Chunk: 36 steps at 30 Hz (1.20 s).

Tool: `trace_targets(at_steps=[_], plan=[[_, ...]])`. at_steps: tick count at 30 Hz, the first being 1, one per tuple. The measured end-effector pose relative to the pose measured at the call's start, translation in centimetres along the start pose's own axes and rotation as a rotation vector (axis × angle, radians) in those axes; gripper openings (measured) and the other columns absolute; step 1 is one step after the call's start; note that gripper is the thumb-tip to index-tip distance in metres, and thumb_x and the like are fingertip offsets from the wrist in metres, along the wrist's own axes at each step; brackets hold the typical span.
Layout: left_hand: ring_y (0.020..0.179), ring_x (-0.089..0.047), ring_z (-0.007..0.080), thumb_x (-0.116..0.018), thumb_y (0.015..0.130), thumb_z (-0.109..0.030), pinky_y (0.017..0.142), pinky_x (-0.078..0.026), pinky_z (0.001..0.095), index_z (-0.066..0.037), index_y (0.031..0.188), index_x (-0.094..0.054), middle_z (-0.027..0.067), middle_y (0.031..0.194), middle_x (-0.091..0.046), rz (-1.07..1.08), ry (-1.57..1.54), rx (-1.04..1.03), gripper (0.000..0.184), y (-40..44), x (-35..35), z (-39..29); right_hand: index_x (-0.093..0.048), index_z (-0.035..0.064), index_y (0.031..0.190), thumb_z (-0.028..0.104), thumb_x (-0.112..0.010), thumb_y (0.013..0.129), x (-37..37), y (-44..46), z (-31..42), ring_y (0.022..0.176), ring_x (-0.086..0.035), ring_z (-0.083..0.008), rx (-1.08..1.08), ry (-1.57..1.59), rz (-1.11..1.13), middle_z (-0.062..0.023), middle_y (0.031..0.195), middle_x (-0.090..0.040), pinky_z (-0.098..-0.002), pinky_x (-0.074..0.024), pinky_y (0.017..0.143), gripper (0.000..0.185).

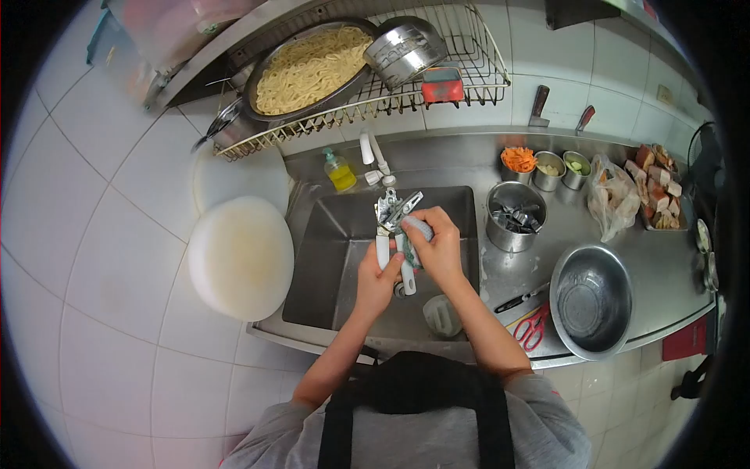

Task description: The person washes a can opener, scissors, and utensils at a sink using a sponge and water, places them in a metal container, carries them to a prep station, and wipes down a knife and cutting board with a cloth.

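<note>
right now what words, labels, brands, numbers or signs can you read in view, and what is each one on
No text can be read anywhere in this picture.
Metal container beside the noodles: marks on its side, too blurred to tell lettering from pattern.
Soap bottle: no readable label.
White-handled metal tool: no readable brand; any stamp is too small.

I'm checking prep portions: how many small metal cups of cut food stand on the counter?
3, in a row right of the sink: a cup of orange shreds, a cup of pale pieces, then a cup of green pieces. The plastic bag could hide another.
</note>
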State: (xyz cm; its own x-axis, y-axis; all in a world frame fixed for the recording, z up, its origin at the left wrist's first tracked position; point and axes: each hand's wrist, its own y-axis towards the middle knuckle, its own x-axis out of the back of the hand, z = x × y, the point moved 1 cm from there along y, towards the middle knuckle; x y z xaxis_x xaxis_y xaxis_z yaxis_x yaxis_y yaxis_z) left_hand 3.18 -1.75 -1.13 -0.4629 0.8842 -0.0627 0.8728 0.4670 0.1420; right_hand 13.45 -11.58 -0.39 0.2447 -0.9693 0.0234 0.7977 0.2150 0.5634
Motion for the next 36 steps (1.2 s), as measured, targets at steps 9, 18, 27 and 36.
trace_targets(at_steps=[9,18,27,36], plan=[[0.080,-0.065,0.0132,-0.053,0.095,-0.005,0.065,-0.057,0.0263,0.001,0.115,-0.050,0.0098,0.092,-0.063,0.087,-0.114,0.020,0.021,-0.1,0.2,0.4,-0.064,0.0003,0.092,0.014,-0.070,0.083,1.3,0.2,-3.7,0.075,-0.060,-0.0160,-0.316,0.123,0.148,-0.0079,0.084,-0.065,-0.0278,-0.0467,0.070,0.017],[0.078,-0.060,0.0077,-0.053,0.095,-0.004,0.062,-0.054,0.0237,-0.002,0.113,-0.052,0.0043,0.094,-0.060,0.095,0.131,-0.020,0.018,0.4,0.8,2.6,-0.054,0.0027,0.089,0.011,-0.068,0.086,-0.1,-2.0,-2.2,0.075,-0.055,-0.0087,-0.293,0.269,0.208,-0.0035,0.083,-0.061,-0.0251,-0.0455,0.066,0.016],[0.077,-0.059,0.0067,-0.053,0.093,-0.001,0.061,-0.052,0.0238,-0.001,0.111,-0.052,0.0022,0.089,-0.059,0.034,0.152,-0.108,0.018,-0.1,0.2,2.2,-0.047,0.0051,0.089,0.008,-0.064,0.088,0.3,-1.9,-1.6,0.074,-0.058,-0.0079,-0.450,0.632,0.180,-0.0044,0.085,-0.062,-0.0238,-0.0481,0.064,0.017],[0.075,-0.059,0.0070,-0.052,0.092,0.000,0.059,-0.050,0.0227,-0.002,0.111,-0.051,0.0033,0.088,-0.058,0.051,-0.171,0.060,0.020,-0.2,0.1,2.2,-0.051,0.0052,0.090,0.009,-0.061,0.092,-0.2,-2.1,-4.1,0.075,-0.061,-0.0091,-0.721,0.868,0.044,-0.0069,0.091,-0.065,-0.0237,-0.0510,0.067,0.012]])
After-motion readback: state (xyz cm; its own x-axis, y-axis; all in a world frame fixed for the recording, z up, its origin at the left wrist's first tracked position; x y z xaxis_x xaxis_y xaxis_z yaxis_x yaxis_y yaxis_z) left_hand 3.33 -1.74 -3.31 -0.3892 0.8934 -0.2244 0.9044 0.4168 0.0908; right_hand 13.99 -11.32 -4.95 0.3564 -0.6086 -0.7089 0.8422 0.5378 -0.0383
